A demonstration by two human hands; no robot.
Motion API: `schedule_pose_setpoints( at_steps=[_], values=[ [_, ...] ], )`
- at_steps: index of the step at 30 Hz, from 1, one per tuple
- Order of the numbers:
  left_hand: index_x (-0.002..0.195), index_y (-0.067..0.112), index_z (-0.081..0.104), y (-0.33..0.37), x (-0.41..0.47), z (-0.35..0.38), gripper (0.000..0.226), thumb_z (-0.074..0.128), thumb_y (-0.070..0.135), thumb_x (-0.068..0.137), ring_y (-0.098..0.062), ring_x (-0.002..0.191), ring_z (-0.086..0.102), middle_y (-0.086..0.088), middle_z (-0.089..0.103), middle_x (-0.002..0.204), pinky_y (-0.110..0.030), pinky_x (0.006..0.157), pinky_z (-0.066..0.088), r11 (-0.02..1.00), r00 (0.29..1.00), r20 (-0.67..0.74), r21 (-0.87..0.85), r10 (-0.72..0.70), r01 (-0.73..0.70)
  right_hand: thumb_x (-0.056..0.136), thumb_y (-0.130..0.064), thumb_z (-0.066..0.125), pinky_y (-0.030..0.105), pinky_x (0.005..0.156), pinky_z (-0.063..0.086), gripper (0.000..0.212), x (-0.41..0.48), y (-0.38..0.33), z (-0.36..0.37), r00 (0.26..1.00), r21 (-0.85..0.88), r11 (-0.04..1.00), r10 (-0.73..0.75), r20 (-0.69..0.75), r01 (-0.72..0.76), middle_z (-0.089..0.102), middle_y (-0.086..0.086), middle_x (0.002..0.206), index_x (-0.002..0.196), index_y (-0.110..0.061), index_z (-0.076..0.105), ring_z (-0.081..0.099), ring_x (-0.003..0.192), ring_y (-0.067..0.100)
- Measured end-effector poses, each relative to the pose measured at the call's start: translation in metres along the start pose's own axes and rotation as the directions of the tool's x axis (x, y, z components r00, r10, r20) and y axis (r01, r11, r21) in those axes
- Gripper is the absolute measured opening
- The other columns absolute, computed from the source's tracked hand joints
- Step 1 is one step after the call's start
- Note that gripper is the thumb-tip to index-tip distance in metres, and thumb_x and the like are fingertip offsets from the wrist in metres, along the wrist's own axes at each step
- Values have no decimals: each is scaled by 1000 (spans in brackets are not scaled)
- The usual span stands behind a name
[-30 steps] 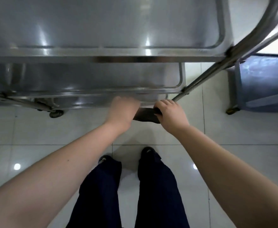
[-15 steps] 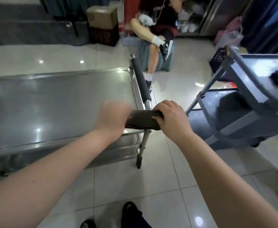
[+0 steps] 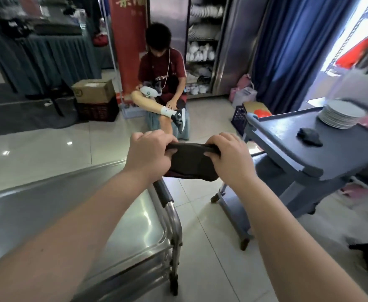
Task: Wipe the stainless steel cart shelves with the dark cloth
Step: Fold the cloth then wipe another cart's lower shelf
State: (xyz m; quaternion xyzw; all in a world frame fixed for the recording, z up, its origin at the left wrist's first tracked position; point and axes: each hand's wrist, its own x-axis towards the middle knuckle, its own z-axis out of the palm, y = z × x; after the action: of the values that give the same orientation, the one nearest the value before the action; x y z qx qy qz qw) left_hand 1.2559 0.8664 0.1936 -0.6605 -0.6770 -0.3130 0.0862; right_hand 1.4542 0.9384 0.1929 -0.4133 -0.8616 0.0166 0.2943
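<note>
My left hand [image 3: 150,155]: fingers curled over the left end of the dark cloth, thumb pressed against its front. It is clamped on the cloth and held up in the air in front of me.
My right hand [image 3: 231,158]: fist closed round the right end of the same cloth, knuckles up, about level with my left.
Dark cloth [image 3: 191,163]: stretched between my two fists, with the top edge bunched into a roll and the rest sagging in a flap below. It touches nothing but my hands.
Where the cloth is: above the tiled floor [image 3: 200,247], just past the handle end of the cart and off the shelf.
Stainless steel cart [image 3: 48,205]: under my left forearm. Its top shelf is a shiny tray with a raised rim.
Lower shelves: hidden from me under the top one.
Cart handle [image 3: 175,216]: a chrome tube with a dark grip, at the shelf's right end below my left wrist.
Grey cart [image 3: 331,155]: to my right, apart from the steel one, with floor between them.
Plates [image 3: 340,115]: a white stack at the far end of the grey cart's top.
Dark lump [image 3: 309,136]: on that same top near the plates, too blurred for me to tell what it is.
Seated person [image 3: 163,70]: beyond the cloth, in a dark red shirt, one leg crossed over the other.
Cardboard box [image 3: 93,90]: left of that person, on a dark crate [image 3: 98,111].
Blue curtain [image 3: 287,51]: behind the grey cart.
</note>
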Motion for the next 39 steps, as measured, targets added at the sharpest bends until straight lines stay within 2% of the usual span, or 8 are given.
schedule_pose_setpoints(
  at_steps=[5,9,12,20,24,29,34,39],
  values=[
    [102,24,73,2,55,34,15,67,22,88,-22,92,60,7,65,91,-32,80,25,993,999,27,-113,33,-30,90,-17,66,30,82,29,11,25,37,1,995,-55,994,88,-44,-91,65,-2,101,101,-17,68,52,97,23],
    [104,24,72,16,90,77,16,67,23,89,-23,94,61,6,68,95,-36,84,32,993,998,55,-113,35,-29,90,-18,65,39,86,40,12,43,84,7,993,-75,991,114,-14,-114,65,-1,99,102,-16,68,53,96,24],
    [104,23,72,35,118,116,16,66,21,90,-23,92,61,4,69,96,-37,87,31,996,998,58,-90,26,-21,90,-17,64,43,86,42,13,61,133,12,993,-72,991,117,-6,-117,65,0,101,102,-17,68,53,97,26],
    [92,25,73,83,204,207,19,67,9,84,-24,84,61,4,66,84,-33,77,22,996,994,-62,22,-87,88,87,-13,65,46,82,44,11,135,271,29,999,34,999,-27,27,26,64,2,95,98,-14,67,53,92,29],
    [87,24,73,85,231,240,20,68,5,80,-25,75,61,3,64,77,-31,73,18,980,986,-78,125,-148,157,88,-14,64,46,80,43,11,177,310,46,988,36,993,-118,102,115,63,5,95,99,-12,66,53,91,32],
    [89,23,71,56,245,268,14,64,12,83,-26,76,60,2,62,79,-36,74,21,943,969,-36,222,-246,247,90,-15,62,42,78,40,12,217,325,87,960,35,972,-237,148,234,61,3,99,102,-14,65,52,92,30],
    [88,21,71,6,275,277,11,63,13,90,-26,78,60,1,64,80,-34,75,19,918,951,-88,250,-296,309,93,-17,59,44,83,40,15,270,318,141,949,96,965,-258,182,244,61,2,104,107,-15,64,51,97,29],
    [83,22,70,-78,322,283,13,59,16,83,-26,72,60,3,61,76,-36,73,22,905,935,-181,251,-306,345,92,-15,61,44,81,41,15,352,291,203,942,127,955,-287,173,267,61,2,105,106,-15,64,51,95,29]
  ],
)
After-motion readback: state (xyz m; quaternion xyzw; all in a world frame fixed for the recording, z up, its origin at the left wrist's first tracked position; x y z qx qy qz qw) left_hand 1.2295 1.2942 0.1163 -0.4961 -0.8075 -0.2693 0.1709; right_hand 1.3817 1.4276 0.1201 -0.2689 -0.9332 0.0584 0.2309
